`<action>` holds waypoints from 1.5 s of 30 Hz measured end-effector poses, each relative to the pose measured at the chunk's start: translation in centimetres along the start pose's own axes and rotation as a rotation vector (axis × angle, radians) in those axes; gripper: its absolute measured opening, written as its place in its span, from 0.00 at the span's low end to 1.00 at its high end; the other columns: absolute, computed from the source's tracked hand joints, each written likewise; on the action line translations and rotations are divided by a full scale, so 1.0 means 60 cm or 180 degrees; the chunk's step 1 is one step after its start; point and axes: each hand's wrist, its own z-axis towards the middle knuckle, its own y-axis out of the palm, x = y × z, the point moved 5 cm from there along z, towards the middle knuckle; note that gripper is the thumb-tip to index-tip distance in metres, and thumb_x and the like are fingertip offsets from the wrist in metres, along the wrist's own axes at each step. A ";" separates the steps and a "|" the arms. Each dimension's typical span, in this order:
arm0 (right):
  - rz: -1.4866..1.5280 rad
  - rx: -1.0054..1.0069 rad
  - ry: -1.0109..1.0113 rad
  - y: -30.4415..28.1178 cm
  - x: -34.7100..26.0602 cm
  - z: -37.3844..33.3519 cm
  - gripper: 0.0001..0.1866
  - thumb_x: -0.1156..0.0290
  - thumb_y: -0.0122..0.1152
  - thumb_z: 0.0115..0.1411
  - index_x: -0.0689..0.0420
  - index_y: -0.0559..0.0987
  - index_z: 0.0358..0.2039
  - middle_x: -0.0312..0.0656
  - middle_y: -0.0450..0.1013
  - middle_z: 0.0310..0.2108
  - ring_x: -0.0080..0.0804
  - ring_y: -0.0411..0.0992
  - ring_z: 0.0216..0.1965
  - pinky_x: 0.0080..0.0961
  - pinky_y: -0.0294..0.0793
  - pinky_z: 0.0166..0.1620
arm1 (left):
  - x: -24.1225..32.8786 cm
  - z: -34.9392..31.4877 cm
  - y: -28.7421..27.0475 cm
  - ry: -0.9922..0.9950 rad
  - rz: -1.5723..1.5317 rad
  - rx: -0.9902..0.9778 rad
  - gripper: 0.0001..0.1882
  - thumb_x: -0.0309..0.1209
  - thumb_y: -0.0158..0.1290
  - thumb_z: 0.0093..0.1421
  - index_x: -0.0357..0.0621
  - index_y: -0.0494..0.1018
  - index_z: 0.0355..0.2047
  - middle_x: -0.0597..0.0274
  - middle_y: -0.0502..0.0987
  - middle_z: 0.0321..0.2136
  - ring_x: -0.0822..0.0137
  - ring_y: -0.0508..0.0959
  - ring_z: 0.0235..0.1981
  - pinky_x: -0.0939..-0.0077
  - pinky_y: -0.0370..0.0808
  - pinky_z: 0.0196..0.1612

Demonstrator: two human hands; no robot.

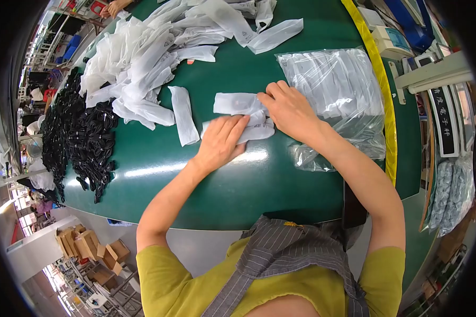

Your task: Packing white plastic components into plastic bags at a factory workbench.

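Note:
Two narrow, frosted white plastic bags lie one beyond the other before me on the green table (158, 198). My left hand (222, 141) is closed over the nearer bag (259, 131), its fingers together and its thumb toward me. At the right end of the farther bag (235, 102), my right hand (291, 112) pinches the plastic between thumb and fingers. The fingers partly hide both bags, and what is inside them cannot be made out. Another white bag (184, 116) lies by itself to the left of my left hand.
A big heap of white bags (137, 68) covers the far left, beside a pile of black cords (92, 140). To the right lies a clear plastic bag (333, 84) packed with white bags. Yellow tape (384, 105) lines the right edge; another person's hand (113, 7) shows far left.

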 end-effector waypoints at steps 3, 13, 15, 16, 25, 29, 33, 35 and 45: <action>0.0253 -0.0134 0.0196 0.004 0.006 0.004 0.17 0.80 0.60 0.51 0.59 0.78 0.43 0.43 0.71 0.39 0.41 0.69 0.44 0.35 0.72 0.45 | 0.037 -0.008 0.003 0.0148 -0.0408 -0.0340 0.40 0.27 0.63 0.41 0.38 0.66 0.58 0.55 0.73 0.50 0.56 0.73 0.48 0.59 0.68 0.53; 0.0374 -0.0736 -0.0196 0.055 -0.092 0.105 0.19 0.69 0.72 0.48 0.55 0.80 0.42 0.46 0.71 0.46 0.45 0.67 0.52 0.42 0.69 0.48 | 0.090 -0.003 0.028 -0.0449 0.0178 -0.0165 0.43 0.39 0.66 0.42 0.30 0.64 0.57 0.50 0.71 0.48 0.55 0.71 0.46 0.58 0.67 0.51; 0.0329 -0.0233 -0.0343 0.061 -0.090 0.115 0.15 0.69 0.71 0.48 0.55 0.82 0.38 0.44 0.76 0.37 0.42 0.72 0.45 0.41 0.70 0.48 | 0.098 -0.007 0.031 -0.0084 -0.0016 -0.0254 0.39 0.38 0.66 0.44 0.31 0.67 0.55 0.50 0.72 0.47 0.55 0.72 0.44 0.62 0.69 0.48; 0.0354 -0.0234 -0.0369 0.063 -0.089 0.119 0.15 0.69 0.71 0.48 0.55 0.82 0.38 0.44 0.76 0.37 0.42 0.72 0.45 0.41 0.70 0.48 | 0.098 -0.010 0.025 0.0110 -0.0094 -0.0116 0.35 0.36 0.66 0.44 0.32 0.70 0.52 0.51 0.72 0.47 0.56 0.73 0.44 0.65 0.71 0.45; 0.3234 -0.1384 0.1345 0.083 -0.075 0.089 0.17 0.60 0.60 0.61 0.64 0.81 0.29 0.49 0.79 0.32 0.37 0.78 0.36 0.31 0.75 0.40 | 0.045 -0.019 0.001 0.0440 -0.0072 0.0042 0.32 0.37 0.66 0.42 0.41 0.74 0.50 0.53 0.70 0.53 0.51 0.70 0.53 0.51 0.63 0.58; 0.2393 -0.0347 0.0508 0.029 -0.075 0.007 0.28 0.57 0.59 0.62 0.65 0.70 0.55 0.50 0.72 0.47 0.41 0.70 0.51 0.33 0.67 0.55 | 0.039 -0.014 0.020 -0.0014 -0.0207 0.0184 0.35 0.35 0.67 0.41 0.42 0.70 0.52 0.52 0.69 0.52 0.50 0.69 0.53 0.53 0.63 0.58; 0.0688 -0.0509 -0.0433 -0.013 -0.094 -0.081 0.37 0.60 0.64 0.57 0.66 0.63 0.62 0.50 0.61 0.60 0.46 0.57 0.64 0.43 0.56 0.64 | 0.029 -0.015 0.012 -0.0399 -0.0931 0.0251 0.35 0.29 0.66 0.44 0.41 0.66 0.54 0.50 0.69 0.53 0.48 0.69 0.54 0.55 0.63 0.58; 0.0460 -0.0231 -0.0472 0.005 -0.085 -0.092 0.34 0.69 0.63 0.55 0.69 0.64 0.60 0.51 0.64 0.56 0.46 0.61 0.59 0.41 0.60 0.61 | 0.003 -0.024 -0.007 -0.0932 -0.1182 0.0430 0.30 0.25 0.60 0.49 0.38 0.66 0.54 0.48 0.68 0.55 0.47 0.67 0.58 0.56 0.61 0.61; 0.0440 -0.0085 -0.0268 0.030 -0.117 -0.094 0.31 0.83 0.53 0.49 0.70 0.65 0.57 0.48 0.66 0.47 0.45 0.63 0.51 0.41 0.60 0.59 | -0.161 -0.039 -0.064 -0.2971 0.0677 -0.0075 0.24 0.33 0.58 0.58 0.36 0.68 0.52 0.43 0.78 0.40 0.47 0.75 0.45 0.56 0.72 0.49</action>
